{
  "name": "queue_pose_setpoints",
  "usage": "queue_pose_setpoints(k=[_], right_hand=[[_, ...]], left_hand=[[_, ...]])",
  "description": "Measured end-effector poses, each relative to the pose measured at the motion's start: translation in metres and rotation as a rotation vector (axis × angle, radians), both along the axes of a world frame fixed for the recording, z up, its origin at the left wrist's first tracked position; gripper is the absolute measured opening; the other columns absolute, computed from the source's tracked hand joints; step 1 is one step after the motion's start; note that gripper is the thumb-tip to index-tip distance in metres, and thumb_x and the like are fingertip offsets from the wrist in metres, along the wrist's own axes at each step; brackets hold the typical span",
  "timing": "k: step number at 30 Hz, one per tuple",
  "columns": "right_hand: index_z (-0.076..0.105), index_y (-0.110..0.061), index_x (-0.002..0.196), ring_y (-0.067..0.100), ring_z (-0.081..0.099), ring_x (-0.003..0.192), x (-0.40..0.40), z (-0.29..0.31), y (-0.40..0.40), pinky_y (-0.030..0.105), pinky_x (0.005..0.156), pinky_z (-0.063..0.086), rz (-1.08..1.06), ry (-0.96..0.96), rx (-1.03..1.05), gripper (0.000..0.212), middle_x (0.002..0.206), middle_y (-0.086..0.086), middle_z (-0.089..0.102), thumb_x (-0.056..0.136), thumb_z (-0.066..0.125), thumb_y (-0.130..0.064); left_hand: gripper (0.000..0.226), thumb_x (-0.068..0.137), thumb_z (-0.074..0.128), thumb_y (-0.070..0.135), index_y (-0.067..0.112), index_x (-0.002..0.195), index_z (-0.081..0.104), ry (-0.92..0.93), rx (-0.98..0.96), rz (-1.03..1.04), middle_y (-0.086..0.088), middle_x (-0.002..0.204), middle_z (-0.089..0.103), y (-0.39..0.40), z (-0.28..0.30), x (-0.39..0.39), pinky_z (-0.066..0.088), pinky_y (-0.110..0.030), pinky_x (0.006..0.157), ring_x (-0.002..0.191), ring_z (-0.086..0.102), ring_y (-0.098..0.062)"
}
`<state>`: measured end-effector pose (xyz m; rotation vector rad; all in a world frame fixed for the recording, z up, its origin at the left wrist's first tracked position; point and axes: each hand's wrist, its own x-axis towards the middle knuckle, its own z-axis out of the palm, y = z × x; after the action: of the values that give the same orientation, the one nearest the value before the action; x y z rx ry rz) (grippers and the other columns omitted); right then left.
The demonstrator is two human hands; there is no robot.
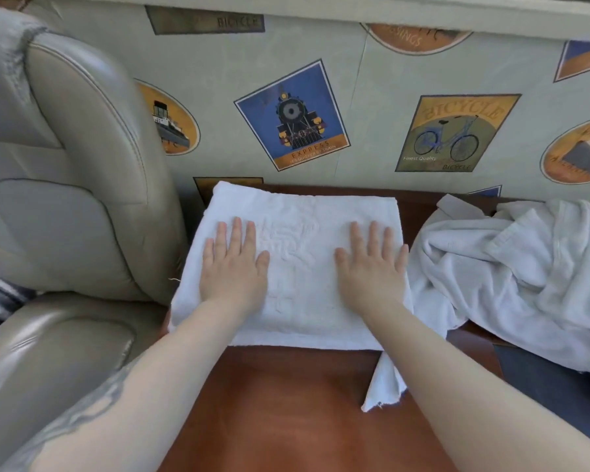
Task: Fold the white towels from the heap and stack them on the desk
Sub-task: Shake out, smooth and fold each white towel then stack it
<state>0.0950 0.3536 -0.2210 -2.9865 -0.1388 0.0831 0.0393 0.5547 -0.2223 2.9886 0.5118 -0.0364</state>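
A folded white towel [300, 212] lies flat on the brown wooden desk [286, 403], up against the wall. My left hand [234, 264] presses flat on its left half, fingers straight. On its right half my right hand [372, 267] lies flat as well. A loose corner of white cloth [384, 386] hangs out from under the towel's near right edge. To the right sits the crumpled heap of white towels [525, 277], apart from both hands.
A grey leather chair [65, 199] stands close on the left, touching the towel's left edge. The wall [372, 80] behind the desk carries patterned paper with train and bicycle pictures. A dark blue surface [542, 386] shows below the heap at right.
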Motion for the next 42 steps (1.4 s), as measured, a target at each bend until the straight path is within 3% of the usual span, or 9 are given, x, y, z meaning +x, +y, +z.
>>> queue_pose_setpoints(k=[1,3,6,13,28,38,42], right_hand=[[-0.004,-0.025,0.157,0.026,-0.017,0.149,0.012,0.005,-0.004,0.048,0.12,-0.012,-0.057,-0.023,-0.004,0.063,0.164,0.003,-0.013,0.101,0.012,-0.049],[0.001,-0.025,0.157,0.027,-0.016,0.149,0.028,0.011,0.009,0.049,0.119,-0.014,0.043,-0.137,-0.055,0.064,0.164,0.003,-0.011,0.1,0.016,-0.05],[-0.001,-0.041,0.154,0.021,-0.019,0.149,0.029,0.001,0.037,0.052,0.115,-0.018,0.261,-0.04,-0.047,0.064,0.163,-0.006,-0.014,0.096,0.015,-0.062],[0.003,-0.041,0.154,0.023,-0.021,0.148,0.052,-0.013,0.036,0.055,0.115,-0.018,0.122,-0.008,-0.018,0.079,0.164,0.0,-0.013,0.083,0.008,-0.075],[0.004,-0.034,0.156,0.026,-0.014,0.15,0.038,-0.012,0.039,0.057,0.118,-0.009,0.122,-0.103,-0.075,0.078,0.164,0.004,-0.006,0.087,0.007,-0.069],[0.008,-0.033,0.156,0.027,-0.012,0.15,0.039,-0.015,0.039,0.057,0.117,-0.009,0.114,-0.126,-0.07,0.077,0.165,0.005,-0.003,0.089,0.01,-0.069],[0.008,-0.033,0.156,0.027,-0.011,0.15,0.039,-0.016,0.038,0.057,0.117,-0.009,0.115,-0.116,-0.065,0.076,0.165,0.005,-0.003,0.089,0.012,-0.069]], left_hand=[[0.063,0.102,0.009,0.047,0.021,0.154,-0.015,0.005,0.021,0.019,-0.001,0.16,-0.023,0.005,0.004,0.01,-0.012,-0.04,0.119,0.147,-0.022,-0.023],[0.065,0.101,0.015,0.051,0.023,0.155,-0.008,-0.041,0.063,-0.048,-0.001,0.162,-0.017,0.004,0.01,0.036,-0.014,-0.042,0.117,0.148,-0.018,-0.023],[0.063,0.099,0.012,0.057,0.032,0.155,-0.004,0.01,0.023,-0.094,0.004,0.163,-0.014,-0.001,0.007,0.057,-0.014,-0.046,0.117,0.149,-0.018,-0.02],[0.068,0.094,0.005,0.064,0.035,0.155,0.001,-0.052,0.035,0.047,-0.001,0.163,-0.01,0.006,-0.014,0.068,-0.011,-0.048,0.119,0.149,-0.016,-0.027],[0.069,0.092,0.011,0.061,0.032,0.154,0.02,-0.2,0.07,0.074,-0.002,0.164,0.007,0.002,-0.026,0.062,-0.009,-0.05,0.118,0.15,-0.006,-0.027],[0.067,0.094,0.014,0.061,0.031,0.154,0.018,-0.186,0.077,0.065,-0.003,0.164,0.006,0.003,-0.024,0.062,-0.008,-0.05,0.119,0.15,-0.006,-0.027],[0.068,0.095,0.01,0.061,0.03,0.155,0.009,-0.079,0.104,0.066,-0.007,0.164,-0.002,0.0,-0.022,0.062,-0.009,-0.052,0.118,0.15,-0.009,-0.03]])
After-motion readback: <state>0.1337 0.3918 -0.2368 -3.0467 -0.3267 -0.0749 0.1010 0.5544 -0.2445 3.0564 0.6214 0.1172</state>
